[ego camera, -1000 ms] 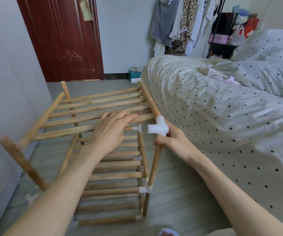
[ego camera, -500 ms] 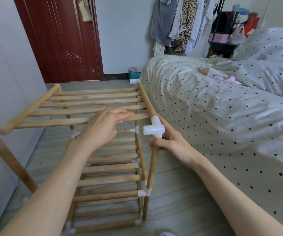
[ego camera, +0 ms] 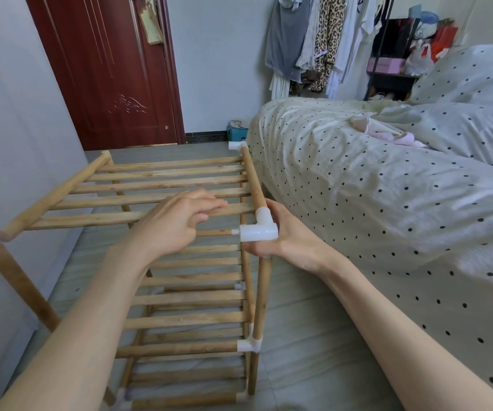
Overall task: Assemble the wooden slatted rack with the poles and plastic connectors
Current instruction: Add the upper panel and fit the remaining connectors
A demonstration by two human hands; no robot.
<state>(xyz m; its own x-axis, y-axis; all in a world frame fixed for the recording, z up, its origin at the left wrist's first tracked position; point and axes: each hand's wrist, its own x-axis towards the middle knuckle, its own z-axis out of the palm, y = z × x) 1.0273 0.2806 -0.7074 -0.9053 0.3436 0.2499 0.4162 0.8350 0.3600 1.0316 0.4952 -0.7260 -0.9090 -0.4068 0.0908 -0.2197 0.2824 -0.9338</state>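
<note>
- Landmark: white T-connector [ego camera: 258,231] at the near right top corner of the rack. It caps the upright pole [ego camera: 261,304], and the top panel's right side rail [ego camera: 252,180] runs out of it away from the camera.
- Nearest, below the connector: lower slatted shelves [ego camera: 186,318], joined to the same upright by a lower white connector [ego camera: 249,345]. This part looks already assembled and stands on the floor [ego camera: 307,336].
- At the connector: right hand [ego camera: 287,237], grip closed around the connector's back and the top of the upright. Probably bracing the joint so it doesn't twist or pull apart while the panel is handled.
- Just left of the connector: left hand [ego camera: 177,221], fingers laid over the nearest slat of the top slatted panel [ego camera: 150,188] with the thumb beneath, so a loose hold on that slat. Likely levelling or steering the panel.
- Far left of the connector: panel's left rail end [ego camera: 5,234] hangs free above a leaning loose pole [ego camera: 19,286], not joined. No connector visible there, so I'd judge that corner the next job.
- Beyond the connector: another white connector [ego camera: 237,145] at the far end of the right rail.
- Right of the connector: bed with dotted cover [ego camera: 387,203], close alongside the rack. Little working room on that side.
- Furthest: red-brown door [ego camera: 114,69].
</note>
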